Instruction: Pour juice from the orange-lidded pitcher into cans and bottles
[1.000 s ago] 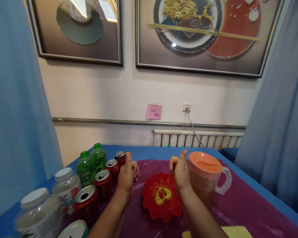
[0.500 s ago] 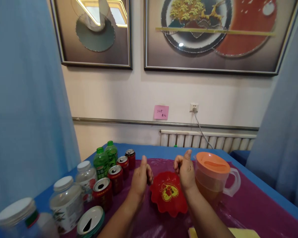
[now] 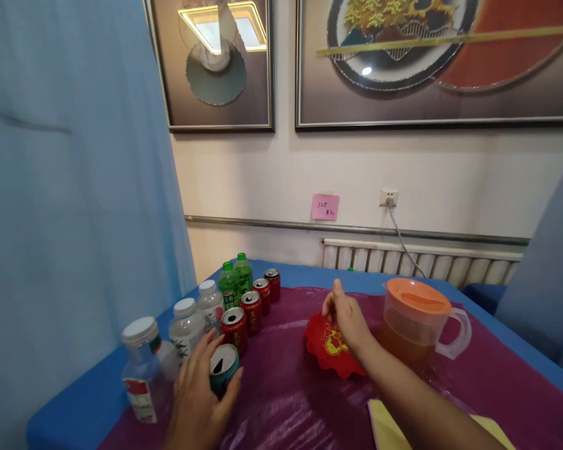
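Note:
My left hand reaches around the nearest drink can, a teal one with an opened top. Its fingers and thumb are spread on either side of the can, and whether they touch it I cannot tell. Over the scalloped red plate with a yellow print, my right hand hovers with fingers curled in and thumb pointing up; nothing shows in it. Behind the teal can stands a row of red drink cans. To the right of my right hand is a clear pitcher with an orange lid and amber liquid.
White-capped clear jars and a larger clear bottle line the left side. Green bottles stand at the back left. A yellow cloth-like item lies partly under my right forearm. Purple plastic sheeting covers the blue table.
My left hand has moved from beside the red plate to the teal can at left, and its fingers have spread. My right hand stays near the plate. The view has turned left.

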